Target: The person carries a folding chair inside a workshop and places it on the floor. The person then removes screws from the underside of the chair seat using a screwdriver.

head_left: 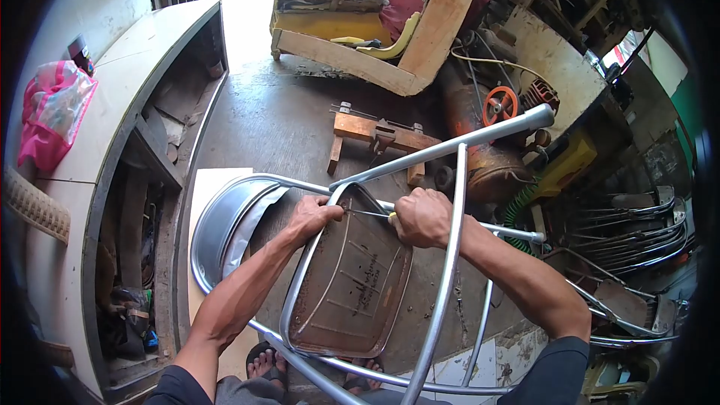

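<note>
A metal-framed chair (436, 296) lies tipped over in front of me, its brown seat underside (352, 277) facing up. The curved silver backrest (225, 217) is at the left. My right hand (424, 217) is closed around the handle of a screwdriver (373, 214); a bit of yellow handle shows at the fist. The thin shaft points left toward the seat's upper corner. There my left hand (315, 217) grips the seat rim, its thumb near the screwdriver tip. The tip's exact contact is too small to make out.
A small wooden bench (386, 135) stands beyond the chair. An air compressor (487, 157) with an orange wheel is behind at right. Stacked metal chair frames (630, 232) lie far right. A tiled counter (82, 127) runs along the left, and a stripped sofa (337, 52) sits at the back.
</note>
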Demonstrator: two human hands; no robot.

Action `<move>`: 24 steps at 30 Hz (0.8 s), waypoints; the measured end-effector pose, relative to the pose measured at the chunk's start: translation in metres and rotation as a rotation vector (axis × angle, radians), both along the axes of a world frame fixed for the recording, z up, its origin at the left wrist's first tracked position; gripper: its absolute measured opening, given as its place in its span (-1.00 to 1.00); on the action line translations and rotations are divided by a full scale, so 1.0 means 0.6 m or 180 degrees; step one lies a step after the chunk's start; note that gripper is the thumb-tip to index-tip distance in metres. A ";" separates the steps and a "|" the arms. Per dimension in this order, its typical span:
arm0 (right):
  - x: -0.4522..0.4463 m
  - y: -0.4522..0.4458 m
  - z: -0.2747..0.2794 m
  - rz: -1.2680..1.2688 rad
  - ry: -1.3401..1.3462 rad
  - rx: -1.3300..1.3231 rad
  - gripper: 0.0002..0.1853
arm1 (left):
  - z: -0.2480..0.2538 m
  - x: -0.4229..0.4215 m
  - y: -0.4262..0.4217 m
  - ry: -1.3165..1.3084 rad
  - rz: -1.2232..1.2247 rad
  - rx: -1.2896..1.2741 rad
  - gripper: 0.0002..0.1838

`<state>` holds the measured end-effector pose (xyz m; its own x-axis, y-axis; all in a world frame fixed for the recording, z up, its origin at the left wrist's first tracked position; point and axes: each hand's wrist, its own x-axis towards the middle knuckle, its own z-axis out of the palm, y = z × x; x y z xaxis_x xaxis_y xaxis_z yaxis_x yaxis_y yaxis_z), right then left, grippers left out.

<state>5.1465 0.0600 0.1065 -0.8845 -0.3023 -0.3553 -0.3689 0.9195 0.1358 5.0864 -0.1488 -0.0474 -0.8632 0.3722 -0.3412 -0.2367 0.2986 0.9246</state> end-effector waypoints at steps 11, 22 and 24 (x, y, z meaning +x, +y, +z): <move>0.016 0.011 -0.017 -0.0009 0.0350 -0.0057 -0.81 | 0.011 -0.005 0.013 0.1836 0.0034 -0.0786 -0.56; 0.032 0.045 -0.042 0.0115 0.0786 -0.0412 -0.77 | 0.035 -0.030 0.082 0.2157 -0.1085 -0.2335 -0.76; 0.042 0.060 -0.033 -0.0005 0.0828 -0.0533 -0.74 | 0.026 -0.033 0.075 0.2489 -0.1132 -0.2255 -0.79</move>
